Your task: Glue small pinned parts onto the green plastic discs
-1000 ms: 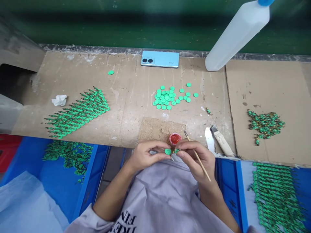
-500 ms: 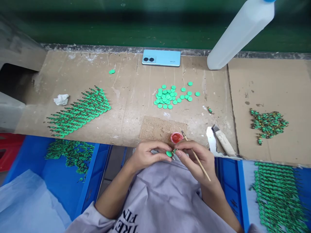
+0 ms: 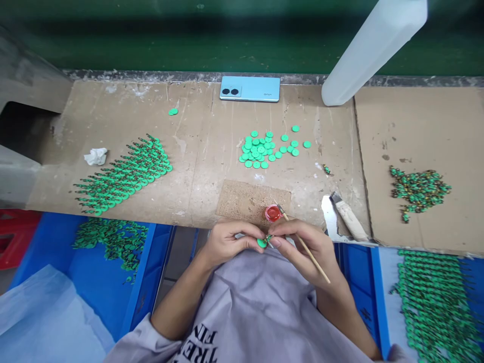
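Between finger and thumb, my left hand [image 3: 230,243] pinches a green disc [image 3: 261,243] at the front edge of the bench. My right hand [image 3: 306,247] meets it there, pinching a small green and dark figure piece [image 3: 268,238] against the disc. A thin wooden paintbrush [image 3: 308,252] also lies in my right hand, its bristles pointing up and away. Just beyond my fingers is a small pot of red paint [image 3: 273,213], near a piece of brown board [image 3: 249,198]. Loose green discs [image 3: 259,150] are spread further back.
Finished-looking rows of green pieces [image 3: 126,174] stand at left, beside crumpled tissue [image 3: 96,156]. A phone [image 3: 249,88] and a white plastic jug [image 3: 372,55] are at the back. A taped blade tool [image 3: 350,218] and piled small figures [image 3: 419,191] lie right. Blue bins [image 3: 141,282] flank me.
The disc and the small piece have come together and shifted slightly towards me and left. The brush in my right hand has tilted a little; the rest looks the same.
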Demonstrator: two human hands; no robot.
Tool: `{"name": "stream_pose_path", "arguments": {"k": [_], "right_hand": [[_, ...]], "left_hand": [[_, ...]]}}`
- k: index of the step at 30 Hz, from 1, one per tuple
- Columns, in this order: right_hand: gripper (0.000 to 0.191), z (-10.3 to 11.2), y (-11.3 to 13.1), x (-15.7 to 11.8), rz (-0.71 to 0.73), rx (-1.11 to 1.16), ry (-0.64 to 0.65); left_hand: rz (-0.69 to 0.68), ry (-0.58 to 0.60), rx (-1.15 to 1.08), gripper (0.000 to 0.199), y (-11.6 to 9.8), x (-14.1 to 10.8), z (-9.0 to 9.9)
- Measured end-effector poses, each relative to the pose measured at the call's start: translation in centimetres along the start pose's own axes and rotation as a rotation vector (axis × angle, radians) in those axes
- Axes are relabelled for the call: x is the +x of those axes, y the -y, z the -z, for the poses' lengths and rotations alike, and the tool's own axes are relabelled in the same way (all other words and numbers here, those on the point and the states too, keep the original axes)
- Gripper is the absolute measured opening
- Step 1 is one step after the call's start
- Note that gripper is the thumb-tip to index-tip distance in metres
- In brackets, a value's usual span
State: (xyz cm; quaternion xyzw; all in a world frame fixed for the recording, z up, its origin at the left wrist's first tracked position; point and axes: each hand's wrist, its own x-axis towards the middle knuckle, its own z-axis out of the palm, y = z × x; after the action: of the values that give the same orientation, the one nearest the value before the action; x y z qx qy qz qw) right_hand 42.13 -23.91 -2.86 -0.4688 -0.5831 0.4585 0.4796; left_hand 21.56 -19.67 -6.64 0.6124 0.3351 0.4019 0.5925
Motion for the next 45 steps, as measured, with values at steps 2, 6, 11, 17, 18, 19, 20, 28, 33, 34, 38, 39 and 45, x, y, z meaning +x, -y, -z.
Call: {"name": "stream_pose_path", "arguments": {"k": [2, 6, 11, 17, 18, 19, 20, 28, 33, 34, 38, 39, 45], "right_hand": [[0.015, 0.2, 0.2, 0.1, 0.017, 0.015, 0.038], [0.017, 0.7, 0.5, 0.3, 0.021, 0.076, 0.098], [0.010, 0.9, 0.8, 0.2, -0.023, 0.125, 0.114], [0.002, 0.8, 1.1, -0.2, -0.146, 0.198, 0.094], [0.002, 0.8, 1.1, -0.3, -0.150, 0.217, 0.091], [0.001, 0.8, 1.1, -0.4, -0.150, 0.235, 0.091], [0.001, 0.9, 1.1, -0.4, -0.151, 0.253, 0.090], [0.015, 1.1, 1.1, -0.3, -0.164, 0.307, 0.114], [0.005, 1.4, 1.2, -0.1, -0.093, 0.207, 0.110], [0.004, 1.5, 1.1, 0.0, -0.084, 0.188, 0.109], [0.005, 1.6, 1.0, 0.0, -0.063, 0.148, 0.138], [0.005, 1.6, 1.0, 0.0, -0.058, 0.146, 0.145], [0.013, 1.2, 0.9, -0.4, -0.087, 0.205, 0.107]], "left_hand": [[-0.040, 0.003, 0.006, 0.029, -0.1, -0.1, -0.1], [-0.190, 0.026, -0.005, 0.022, -0.4, -0.2, -0.5], [-0.365, 0.044, -0.051, 0.012, -0.6, 0.0, -1.0], [-0.410, -0.033, -0.014, 0.011, -1.0, -0.5, -1.8], [-0.419, -0.057, -0.014, 0.011, -1.1, -0.6, -2.0], [-0.421, -0.080, -0.019, 0.011, -1.1, -0.7, -2.2], [-0.418, -0.100, -0.029, 0.012, -1.1, -0.8, -2.4], [-0.431, -0.104, -0.084, 0.012, -1.0, -1.5, -3.6], [-0.426, -0.055, -0.093, 0.016, -1.5, -1.2, -3.4], [-0.420, -0.050, -0.095, 0.016, -1.6, -1.2, -3.4], [-0.396, -0.036, -0.070, 0.018, -1.7, -1.1, -3.3], [-0.395, -0.029, -0.054, 0.018, -1.7, -1.0, -3.3], [-0.403, -0.027, 0.007, 0.022, -1.7, -1.0, -3.1]]}}
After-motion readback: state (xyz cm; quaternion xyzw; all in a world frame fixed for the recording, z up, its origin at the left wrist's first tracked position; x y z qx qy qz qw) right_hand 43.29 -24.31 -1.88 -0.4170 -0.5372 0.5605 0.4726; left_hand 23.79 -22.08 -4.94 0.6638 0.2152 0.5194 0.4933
